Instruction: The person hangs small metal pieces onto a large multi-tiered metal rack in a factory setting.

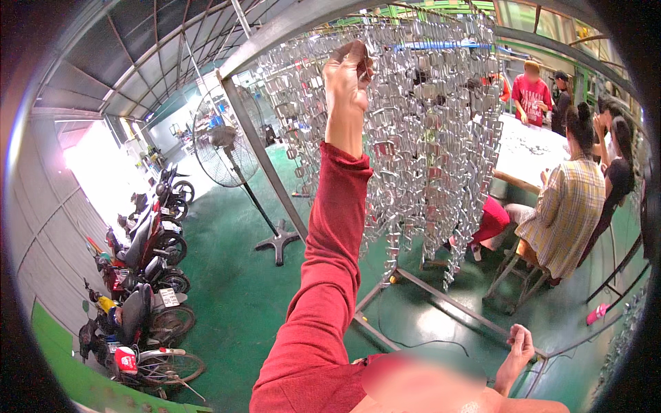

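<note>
Many strands of small silver metal rings (392, 138), rectangular and linked into chains, hang from a grey metal frame (265, 155) in front of me. Raised high in its red sleeve, my left hand (348, 76) is closed at the upper part of these strands. Its fingertips are pinched together against the metal, and what lies between them is hidden. Low on the right, my right hand (518, 350) is held up with its fingers curled together, apart from the strands. Anything in it is too small to make out.
A standing fan (224, 138) is left of the frame. Motorbikes (138, 303) and a bicycle (169, 365) line the left wall. At right, people (561, 213) gather around a white table (530, 148), one on a wooden stool (513, 275). A black cable (434, 342) crosses the green floor.
</note>
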A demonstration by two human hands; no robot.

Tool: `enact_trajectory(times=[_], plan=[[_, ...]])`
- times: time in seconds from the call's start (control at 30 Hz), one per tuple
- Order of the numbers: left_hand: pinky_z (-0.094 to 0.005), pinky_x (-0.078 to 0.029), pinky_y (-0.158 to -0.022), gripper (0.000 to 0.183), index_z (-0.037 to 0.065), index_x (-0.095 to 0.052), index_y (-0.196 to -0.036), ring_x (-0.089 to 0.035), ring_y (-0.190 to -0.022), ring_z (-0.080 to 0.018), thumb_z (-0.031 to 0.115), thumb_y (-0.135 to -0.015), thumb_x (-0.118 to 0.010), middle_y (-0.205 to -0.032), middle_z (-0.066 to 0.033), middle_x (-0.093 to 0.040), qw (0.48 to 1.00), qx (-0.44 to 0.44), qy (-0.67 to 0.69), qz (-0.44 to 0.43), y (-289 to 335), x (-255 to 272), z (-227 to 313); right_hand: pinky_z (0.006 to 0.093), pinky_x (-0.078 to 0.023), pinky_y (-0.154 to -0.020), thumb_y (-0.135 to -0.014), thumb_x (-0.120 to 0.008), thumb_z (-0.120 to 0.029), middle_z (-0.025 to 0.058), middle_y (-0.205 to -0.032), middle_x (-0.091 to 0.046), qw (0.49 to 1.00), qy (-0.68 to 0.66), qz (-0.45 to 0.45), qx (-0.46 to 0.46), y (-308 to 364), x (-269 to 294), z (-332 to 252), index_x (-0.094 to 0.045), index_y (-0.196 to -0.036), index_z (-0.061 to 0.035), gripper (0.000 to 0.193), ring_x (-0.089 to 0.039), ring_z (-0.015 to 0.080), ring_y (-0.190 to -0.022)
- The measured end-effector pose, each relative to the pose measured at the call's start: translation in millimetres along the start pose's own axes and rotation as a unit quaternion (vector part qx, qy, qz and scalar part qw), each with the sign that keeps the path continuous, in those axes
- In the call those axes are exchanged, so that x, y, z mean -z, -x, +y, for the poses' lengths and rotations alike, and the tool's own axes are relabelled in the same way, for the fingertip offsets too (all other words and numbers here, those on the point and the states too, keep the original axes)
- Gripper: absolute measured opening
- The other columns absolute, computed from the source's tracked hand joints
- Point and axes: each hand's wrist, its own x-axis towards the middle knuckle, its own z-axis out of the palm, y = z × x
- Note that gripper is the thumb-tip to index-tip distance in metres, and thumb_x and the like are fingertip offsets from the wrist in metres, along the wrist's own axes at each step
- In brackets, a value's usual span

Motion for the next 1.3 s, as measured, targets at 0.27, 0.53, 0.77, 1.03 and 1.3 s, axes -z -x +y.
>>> enact_trajectory(times=[0.27,0.53,0.77,1.03,1.3], plan=[[-0.0253,-0.037,-0.036,0.015,0.005,-0.057,-0.090,-0.051,-0.045,-0.0126,0.014,-0.080,-0.064,-0.063,-0.0035,-0.057,0.998,0.031,0.021,0.056,-53,8,-2,0.0217,-0.036,-0.061,-0.090,-0.049,-0.018,-0.0003,-0.077,-0.057,1.000,-0.002,0.013,-0.001,0,3,-4,-0.061,-0.084,-0.0018,0.021,-0.048,0.0066,-0.071],[-0.0384,-0.041,-0.052,0.017,0.014,-0.060,-0.083,-0.053,-0.053,-0.0156,0.022,-0.072,-0.072,-0.067,0.0009,-0.060,0.993,0.065,-0.094,0.026,-81,3,5,0.0216,-0.036,-0.060,-0.090,-0.050,-0.019,0.0003,-0.078,-0.058,1.000,-0.003,0.009,0.010,-6,-2,-5,-0.061,-0.084,-0.0016,0.021,-0.049,0.0066,-0.071],[-0.0433,-0.040,-0.059,0.018,0.017,-0.059,-0.084,-0.054,-0.062,-0.0142,0.029,-0.074,-0.069,-0.071,0.0020,-0.061,0.987,0.129,-0.100,0.001,-86,4,1,0.0211,-0.036,-0.061,-0.089,-0.050,-0.020,0.0001,-0.078,-0.058,1.000,0.007,0.018,0.014,-6,-7,-13,-0.061,-0.084,-0.0024,0.021,-0.049,0.0066,-0.071],[-0.0418,-0.040,-0.060,0.022,0.016,-0.059,-0.088,-0.052,-0.060,-0.0129,0.030,-0.075,-0.069,-0.077,0.0001,-0.060,0.984,0.159,-0.073,-0.018,-86,10,-3,0.0214,-0.036,-0.062,-0.089,-0.050,-0.019,-0.0001,-0.079,-0.058,0.999,0.012,0.036,0.006,0,1,-17,-0.061,-0.085,-0.0023,0.020,-0.050,0.0073,-0.073],[-0.0220,-0.041,-0.058,0.025,0.006,-0.058,-0.092,-0.050,-0.062,-0.0093,0.020,-0.076,-0.070,-0.077,-0.0005,-0.059,0.903,-0.309,-0.291,0.057,15,-21,-17,0.0216,-0.037,-0.063,-0.089,-0.051,-0.017,0.0008,-0.079,-0.058,0.999,-0.005,0.042,0.016,2,1,-19,-0.061,-0.085,-0.0009,0.020,-0.050,0.0075,-0.074]])
